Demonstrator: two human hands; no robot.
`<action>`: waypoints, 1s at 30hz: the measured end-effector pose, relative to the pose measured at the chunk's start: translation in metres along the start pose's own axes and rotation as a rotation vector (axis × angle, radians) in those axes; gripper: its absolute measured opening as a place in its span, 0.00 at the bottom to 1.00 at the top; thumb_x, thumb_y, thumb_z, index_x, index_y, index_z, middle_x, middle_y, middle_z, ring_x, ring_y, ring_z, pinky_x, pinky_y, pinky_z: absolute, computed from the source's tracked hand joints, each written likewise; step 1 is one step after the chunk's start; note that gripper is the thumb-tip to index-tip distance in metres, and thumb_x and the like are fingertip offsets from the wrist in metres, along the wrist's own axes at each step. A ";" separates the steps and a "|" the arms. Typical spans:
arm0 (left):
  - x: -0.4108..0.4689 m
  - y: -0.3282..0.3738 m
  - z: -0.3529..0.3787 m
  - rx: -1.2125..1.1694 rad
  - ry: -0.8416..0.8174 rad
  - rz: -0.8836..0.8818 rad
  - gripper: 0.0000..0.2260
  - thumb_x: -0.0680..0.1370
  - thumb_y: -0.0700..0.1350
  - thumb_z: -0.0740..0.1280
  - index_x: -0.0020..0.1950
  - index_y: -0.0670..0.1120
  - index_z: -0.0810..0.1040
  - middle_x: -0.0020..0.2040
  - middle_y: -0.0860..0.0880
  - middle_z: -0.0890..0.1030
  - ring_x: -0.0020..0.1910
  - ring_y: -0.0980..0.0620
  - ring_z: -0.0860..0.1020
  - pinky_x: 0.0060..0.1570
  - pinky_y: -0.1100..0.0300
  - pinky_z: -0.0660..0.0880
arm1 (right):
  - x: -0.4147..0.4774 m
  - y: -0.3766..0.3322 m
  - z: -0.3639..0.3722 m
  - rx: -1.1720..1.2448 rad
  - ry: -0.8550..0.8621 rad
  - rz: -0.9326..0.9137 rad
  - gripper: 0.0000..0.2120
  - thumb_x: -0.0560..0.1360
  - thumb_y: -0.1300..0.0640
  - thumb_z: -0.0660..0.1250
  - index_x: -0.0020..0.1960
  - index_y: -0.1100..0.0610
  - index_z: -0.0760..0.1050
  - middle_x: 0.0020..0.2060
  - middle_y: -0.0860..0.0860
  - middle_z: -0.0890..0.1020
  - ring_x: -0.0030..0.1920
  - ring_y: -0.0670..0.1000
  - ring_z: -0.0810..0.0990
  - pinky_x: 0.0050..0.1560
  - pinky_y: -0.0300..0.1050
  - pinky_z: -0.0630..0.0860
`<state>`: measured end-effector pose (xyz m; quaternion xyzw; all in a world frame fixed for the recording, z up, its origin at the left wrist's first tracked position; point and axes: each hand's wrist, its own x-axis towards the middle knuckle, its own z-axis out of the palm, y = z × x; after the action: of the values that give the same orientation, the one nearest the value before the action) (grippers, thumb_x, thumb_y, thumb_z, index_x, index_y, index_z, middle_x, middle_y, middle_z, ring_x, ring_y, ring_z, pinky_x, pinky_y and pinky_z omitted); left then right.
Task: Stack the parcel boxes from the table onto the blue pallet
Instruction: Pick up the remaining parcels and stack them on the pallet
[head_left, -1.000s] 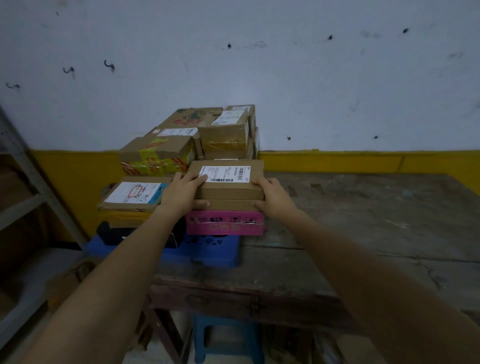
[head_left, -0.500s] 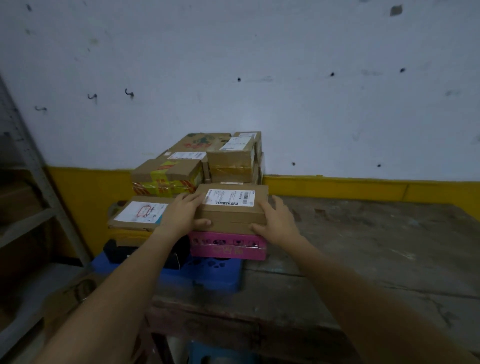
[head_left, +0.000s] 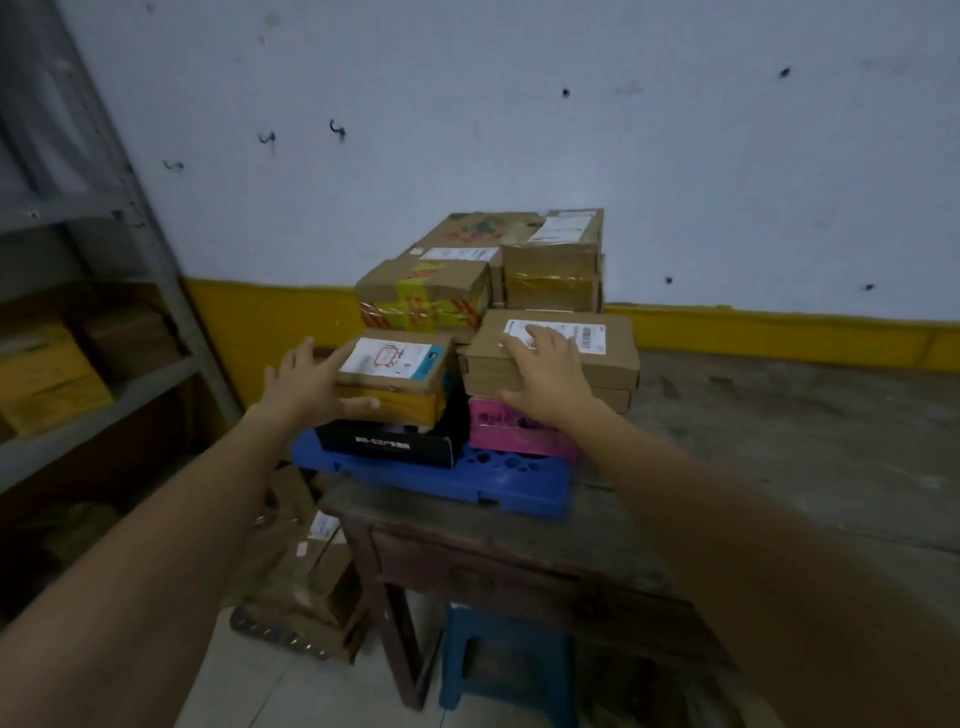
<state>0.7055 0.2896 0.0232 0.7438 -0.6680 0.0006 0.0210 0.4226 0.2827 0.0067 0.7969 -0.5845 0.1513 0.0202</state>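
The blue pallet lies on the left end of the wooden table, loaded with several parcel boxes. At the front right, a brown box with a white label sits on another brown box above a pink box. My right hand rests flat on its top and front edge, fingers spread. At the front left, a small box with a white and blue label sits on a yellow box over a black box. My left hand presses against that stack's left corner, thumb on the yellow box.
Taller taped brown boxes fill the pallet's back row against the white wall. A grey metal shelf with parcels stands at the left. Cardboard boxes lie on the floor beside the table leg, and a blue stool stands under the table.
My left hand left the brown labelled box and moved left onto the small-box stack. My right hand slid from the box's right side onto its top. The view swung left and down.
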 end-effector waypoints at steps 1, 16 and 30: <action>0.004 -0.005 0.001 -0.005 -0.013 0.009 0.43 0.67 0.71 0.62 0.75 0.63 0.44 0.77 0.41 0.44 0.76 0.38 0.46 0.71 0.38 0.49 | 0.003 -0.001 0.001 -0.016 -0.002 0.017 0.35 0.74 0.44 0.65 0.75 0.51 0.53 0.75 0.58 0.53 0.74 0.59 0.50 0.73 0.58 0.45; 0.047 -0.017 0.042 -0.447 -0.088 0.272 0.36 0.71 0.60 0.69 0.74 0.60 0.54 0.73 0.43 0.55 0.71 0.40 0.60 0.69 0.48 0.61 | 0.027 -0.012 0.011 -0.136 -0.093 0.174 0.31 0.75 0.51 0.65 0.74 0.46 0.56 0.71 0.56 0.61 0.69 0.59 0.60 0.70 0.54 0.56; 0.050 -0.010 0.055 -0.495 -0.030 0.336 0.36 0.72 0.61 0.67 0.74 0.59 0.53 0.73 0.43 0.52 0.72 0.40 0.60 0.67 0.49 0.65 | 0.024 -0.017 0.015 -0.131 -0.072 0.205 0.30 0.75 0.52 0.64 0.74 0.46 0.57 0.71 0.56 0.61 0.70 0.58 0.59 0.70 0.54 0.55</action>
<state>0.7193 0.2395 -0.0306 0.5949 -0.7619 -0.1701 0.1914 0.4488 0.2626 0.0014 0.7349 -0.6718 0.0856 0.0357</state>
